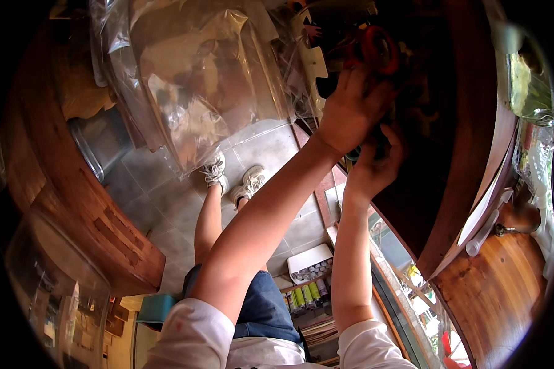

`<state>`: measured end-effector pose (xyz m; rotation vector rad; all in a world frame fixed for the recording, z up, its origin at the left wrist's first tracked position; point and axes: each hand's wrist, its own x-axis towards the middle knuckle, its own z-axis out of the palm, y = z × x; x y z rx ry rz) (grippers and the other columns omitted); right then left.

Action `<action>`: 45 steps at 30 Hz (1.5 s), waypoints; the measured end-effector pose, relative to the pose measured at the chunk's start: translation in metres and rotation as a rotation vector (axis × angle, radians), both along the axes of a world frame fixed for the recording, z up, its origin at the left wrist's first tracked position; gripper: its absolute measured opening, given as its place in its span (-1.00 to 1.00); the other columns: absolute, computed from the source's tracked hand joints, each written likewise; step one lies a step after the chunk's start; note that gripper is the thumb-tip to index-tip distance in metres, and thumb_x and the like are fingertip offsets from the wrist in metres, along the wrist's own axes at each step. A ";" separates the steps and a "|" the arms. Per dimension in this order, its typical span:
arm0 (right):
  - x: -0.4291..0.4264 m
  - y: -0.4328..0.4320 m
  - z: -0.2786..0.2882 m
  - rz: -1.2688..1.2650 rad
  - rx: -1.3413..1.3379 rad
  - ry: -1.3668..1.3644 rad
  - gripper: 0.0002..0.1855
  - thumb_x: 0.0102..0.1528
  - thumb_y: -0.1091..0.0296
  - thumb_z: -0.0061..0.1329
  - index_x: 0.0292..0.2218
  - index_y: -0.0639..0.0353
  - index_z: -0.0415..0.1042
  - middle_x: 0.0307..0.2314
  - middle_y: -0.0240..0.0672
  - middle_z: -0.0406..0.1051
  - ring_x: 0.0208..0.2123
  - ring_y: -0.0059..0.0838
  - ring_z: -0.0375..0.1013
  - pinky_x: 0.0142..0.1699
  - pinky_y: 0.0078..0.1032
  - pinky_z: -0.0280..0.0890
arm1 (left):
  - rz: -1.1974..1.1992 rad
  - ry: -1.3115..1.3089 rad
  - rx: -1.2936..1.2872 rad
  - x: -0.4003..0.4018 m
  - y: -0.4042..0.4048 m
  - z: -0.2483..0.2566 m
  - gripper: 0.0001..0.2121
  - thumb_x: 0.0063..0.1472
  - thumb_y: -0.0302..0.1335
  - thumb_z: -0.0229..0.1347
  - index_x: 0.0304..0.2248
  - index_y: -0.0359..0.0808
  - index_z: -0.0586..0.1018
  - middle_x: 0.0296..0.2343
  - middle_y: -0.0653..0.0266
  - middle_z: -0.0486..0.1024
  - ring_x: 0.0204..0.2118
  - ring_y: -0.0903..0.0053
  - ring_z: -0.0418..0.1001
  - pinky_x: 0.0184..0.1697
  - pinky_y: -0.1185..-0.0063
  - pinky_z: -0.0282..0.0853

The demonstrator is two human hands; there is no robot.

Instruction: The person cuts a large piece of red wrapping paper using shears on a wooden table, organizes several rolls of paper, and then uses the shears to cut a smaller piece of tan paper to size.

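Note:
Both arms reach into a dark, open wooden compartment at the upper right. My left hand (pixel 351 104) is farther in, its fingertips against red ring-shaped handles (pixel 379 50) that look like those of scissors. Shadow hides whether its fingers close on them. Just below, my right hand (pixel 376 170) has its fingers bent and apart, near a dark green rounded thing (pixel 353 152). Whether it holds anything cannot be made out. Other items in the compartment are too dark to name.
Clear plastic bags (pixel 207 78) fill the upper left, over a tiled floor (pixel 161 203). A wooden furniture edge (pixel 115 230) is at left, a wooden surface (pixel 494 286) at right. Below stand a white box of small bottles (pixel 310 263), spray cans (pixel 307 295) and a teal bin (pixel 155 310).

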<state>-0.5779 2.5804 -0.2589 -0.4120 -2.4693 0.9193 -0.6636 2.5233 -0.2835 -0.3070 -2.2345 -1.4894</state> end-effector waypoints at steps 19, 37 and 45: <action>0.011 0.003 0.003 -0.057 0.242 -0.181 -0.50 -0.11 0.51 -0.07 -0.06 0.21 0.29 -0.07 -0.04 0.21 -0.05 -0.05 0.16 0.06 -0.23 0.03 | -0.031 -0.118 -0.067 -0.052 -0.044 0.015 -0.64 -0.05 -0.50 0.12 -0.19 -0.39 0.44 -0.28 -0.12 0.37 -0.37 0.05 0.43 -0.32 0.33 0.37; 0.031 -0.043 0.001 0.334 0.297 -0.265 -0.50 -0.07 0.60 -0.16 -0.03 0.40 0.23 0.03 0.14 0.11 -0.05 0.10 0.22 0.02 -0.25 0.18 | -0.301 -0.084 -0.015 -0.045 -0.051 -0.008 -0.28 0.01 -0.64 -0.05 0.17 -0.30 -0.06 0.00 -0.19 0.13 0.03 -0.08 0.13 0.06 0.35 0.12; 0.023 -0.003 0.018 -0.138 -0.442 -0.244 -0.43 0.03 0.56 -0.13 0.08 0.41 0.07 0.04 0.03 0.10 0.01 -0.18 0.23 0.08 -0.43 0.11 | -0.323 -0.296 -0.002 0.000 -0.056 -0.023 -0.28 0.01 -0.66 -0.04 0.17 -0.33 -0.07 0.06 -0.16 0.05 0.10 -0.03 0.06 0.09 0.35 0.10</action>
